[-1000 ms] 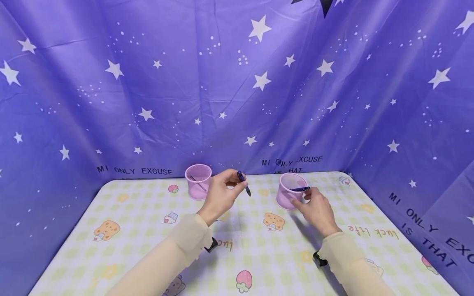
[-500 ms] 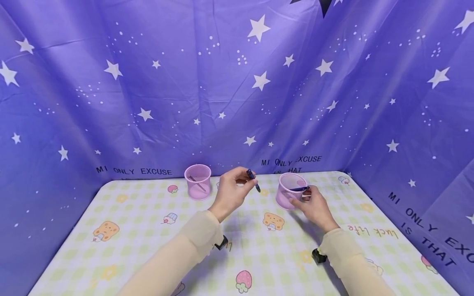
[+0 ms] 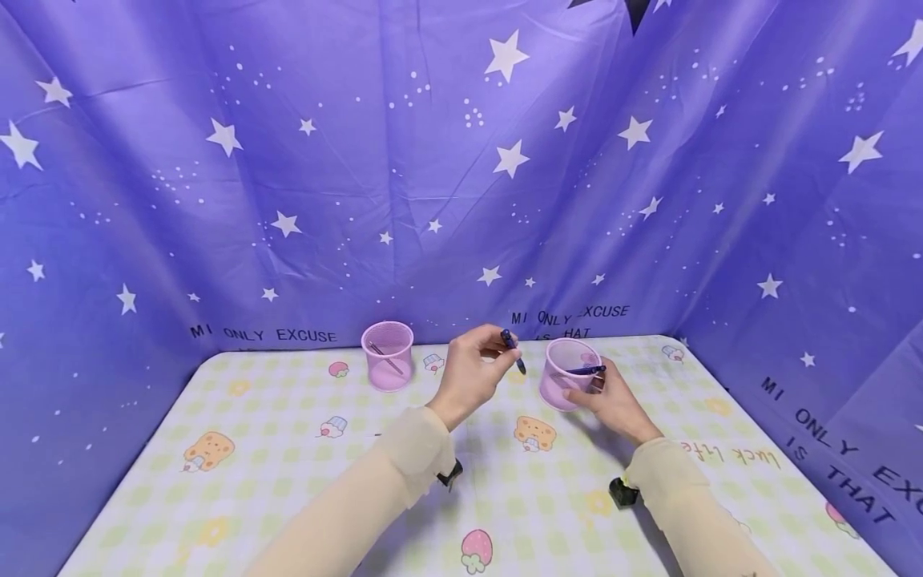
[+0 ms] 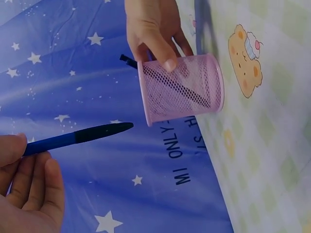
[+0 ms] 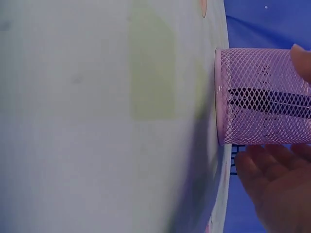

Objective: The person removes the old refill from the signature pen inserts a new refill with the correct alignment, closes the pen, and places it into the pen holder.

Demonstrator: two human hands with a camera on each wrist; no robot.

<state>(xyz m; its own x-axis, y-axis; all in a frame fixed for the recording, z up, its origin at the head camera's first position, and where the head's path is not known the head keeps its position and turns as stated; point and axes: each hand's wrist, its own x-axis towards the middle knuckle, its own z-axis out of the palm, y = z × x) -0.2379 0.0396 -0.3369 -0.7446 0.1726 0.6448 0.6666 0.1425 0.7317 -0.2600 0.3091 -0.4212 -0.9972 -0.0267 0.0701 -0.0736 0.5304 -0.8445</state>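
Note:
Between thumb and fingertips, my left hand [image 3: 472, 373] pinches a blue pen [image 4: 77, 139] with a dark grip section. Its tip angles down to the right in the head view, just left of a pink mesh pen cup [image 3: 557, 391]. My right hand [image 3: 616, 405] holds that cup by its side, thumb on the near wall and fingers behind. Inside leans another dark pen [image 4: 129, 61], its top end sticking past the rim. In the right wrist view the mesh [image 5: 267, 131] shows the pen through it, and the cup's base sits close at the tablecloth.
A second pink mesh cup [image 3: 389, 383] stands at the back left, with thin dark sticks [image 3: 392, 365] leaning inside. The table has a green checked cloth [image 3: 267, 497] with cartoon prints. A purple star-patterned curtain [image 3: 346, 160] encloses the back and sides.
My left hand has moved right with the blue pen, closer to the cup in my right hand, leaving the left cup fully in view. The right hand and its cup stay nearly in place.

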